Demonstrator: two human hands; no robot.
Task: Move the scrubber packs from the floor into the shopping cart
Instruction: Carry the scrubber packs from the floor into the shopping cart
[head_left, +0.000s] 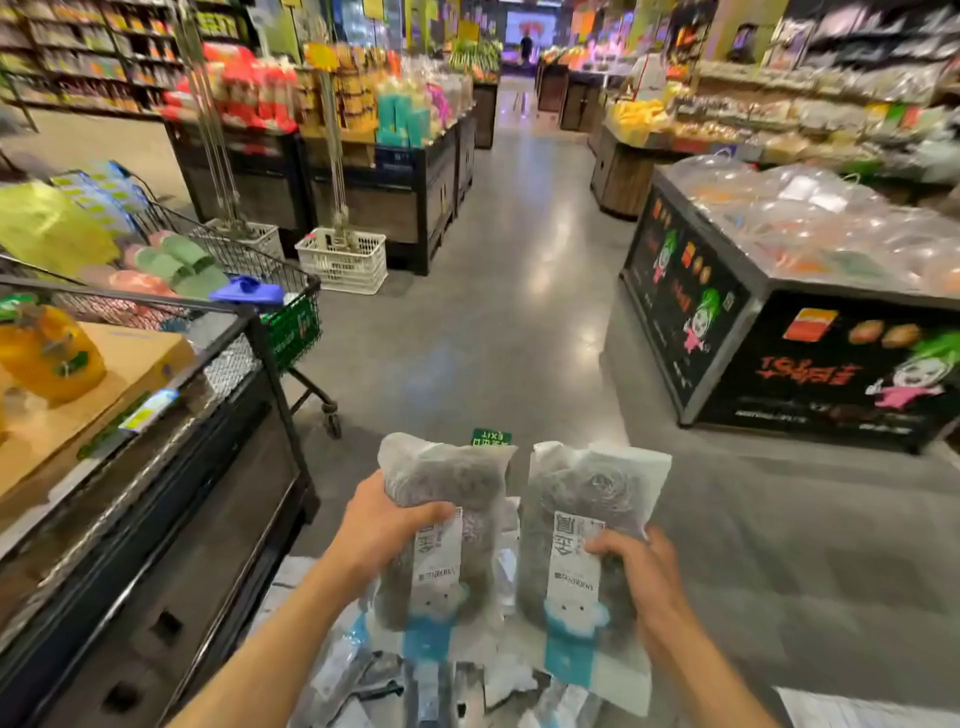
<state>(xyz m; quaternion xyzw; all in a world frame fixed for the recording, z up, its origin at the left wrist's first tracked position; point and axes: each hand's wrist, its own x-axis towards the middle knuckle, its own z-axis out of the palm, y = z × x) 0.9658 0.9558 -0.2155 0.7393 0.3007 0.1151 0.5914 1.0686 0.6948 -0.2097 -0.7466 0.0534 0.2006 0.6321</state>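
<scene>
My left hand (382, 527) grips one clear pack of grey steel-wool scrubbers (441, 486) with a white label and blue band. A second, matching pack (584, 501) is held by my right hand (641, 569). Both packs are lifted side by side above the floor. Under them lies a heap of several more scrubber packs (415, 680) on the floor. The black wire shopping cart (244, 260) stands at the left, some way ahead, loaded with slippers, a yellow bag and boxes.
A dark display counter (156, 519) with cardboard boxes and a yellow bottle runs along my left. A black promotional bin (779, 364) with bagged goods stands on the right. A white crate (343, 260) sits ahead by the shelves. The grey aisle floor (493, 312) stretches forward.
</scene>
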